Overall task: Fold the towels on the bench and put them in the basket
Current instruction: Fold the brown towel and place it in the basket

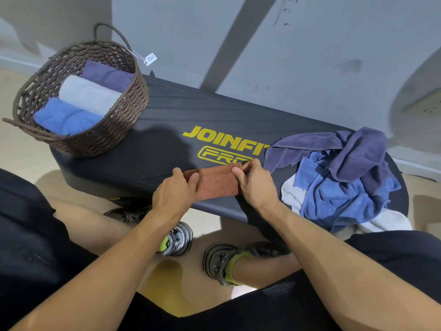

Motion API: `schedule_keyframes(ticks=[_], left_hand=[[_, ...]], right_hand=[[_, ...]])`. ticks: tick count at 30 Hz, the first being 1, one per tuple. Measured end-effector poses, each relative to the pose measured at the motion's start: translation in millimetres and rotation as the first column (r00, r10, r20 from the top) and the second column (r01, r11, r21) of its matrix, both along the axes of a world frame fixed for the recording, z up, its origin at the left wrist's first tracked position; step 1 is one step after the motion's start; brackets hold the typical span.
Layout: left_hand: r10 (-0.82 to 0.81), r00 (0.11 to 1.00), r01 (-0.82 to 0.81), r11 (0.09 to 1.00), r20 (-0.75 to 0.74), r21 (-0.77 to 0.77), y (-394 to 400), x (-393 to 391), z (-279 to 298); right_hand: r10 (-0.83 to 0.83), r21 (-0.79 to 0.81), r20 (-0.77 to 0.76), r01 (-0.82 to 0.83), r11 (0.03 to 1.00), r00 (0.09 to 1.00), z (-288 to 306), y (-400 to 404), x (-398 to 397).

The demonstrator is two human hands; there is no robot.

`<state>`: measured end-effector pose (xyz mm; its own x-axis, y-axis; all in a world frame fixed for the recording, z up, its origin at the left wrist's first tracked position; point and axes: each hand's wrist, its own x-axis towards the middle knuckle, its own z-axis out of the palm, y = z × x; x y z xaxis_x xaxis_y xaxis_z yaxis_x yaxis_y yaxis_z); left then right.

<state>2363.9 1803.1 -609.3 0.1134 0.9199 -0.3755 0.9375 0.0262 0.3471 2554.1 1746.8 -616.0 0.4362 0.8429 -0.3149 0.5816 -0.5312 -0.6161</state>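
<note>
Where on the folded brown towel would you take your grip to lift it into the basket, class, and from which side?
Grip the brown towel at its two short ends, coming from above. It lies flat as a long narrow strip on the bench, so end grips keep the folds together. The left hand and right hand already hold those ends.

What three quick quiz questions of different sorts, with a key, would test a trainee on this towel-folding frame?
1. True or false: the basket stands on the floor beside the bench.
2. Which towel do both hands grip? A. dark purple B. rust-brown C. white
3. How many rolled towels lie in the basket?

Key:
1. False: it stands on the bench's end.
2. B: the left hand and right hand pinch opposite ends of the brown towel, which lies flat on the bench.
3. Three: blue towel, white towel and purple towel. The unfolded pile waits at the bench's other end.
</note>
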Motion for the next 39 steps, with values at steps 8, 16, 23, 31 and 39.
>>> schedule_keyframes(ticks=[8, 16, 23, 31, 39], left_hand=[[0.045, 0.996, -0.016, 0.941, 0.08, -0.338, 21.2, -9.0, -0.2], [0.54, 0.748, -0.238, 0.761, 0.386, -0.604, 14.9, -6.0, 7.9], [0.716, 0.312, -0.164, 0.688, 0.624, -0.707, 14.3, 9.7, 28.8], [-0.434, 0.618, 0.624, 0.778, 0.655, -0.073, 45.8, 1.5, 86.6], [-0.696, 0.492, 0.842, 0.534, 0.523, -0.081, 77.0, -33.7, 178.5]], right_hand=[[0.017, -0.07, -0.035, -0.02, 0.997, 0.999, 2.6, 5.7, 9.2], [0.018, -0.137, -0.219, -0.049, 0.989, 0.975, 9.2, 4.9, 21.1], [-0.011, -0.279, -0.354, -0.094, 0.956, 0.935, 22.0, 10.1, 23.4], [0.514, 0.101, -0.214, -0.504, 0.858, 0.831, 81.4, 20.9, 12.3], [0.585, 0.255, -0.327, -0.526, 0.811, 0.743, 120.0, 8.2, -46.6]])
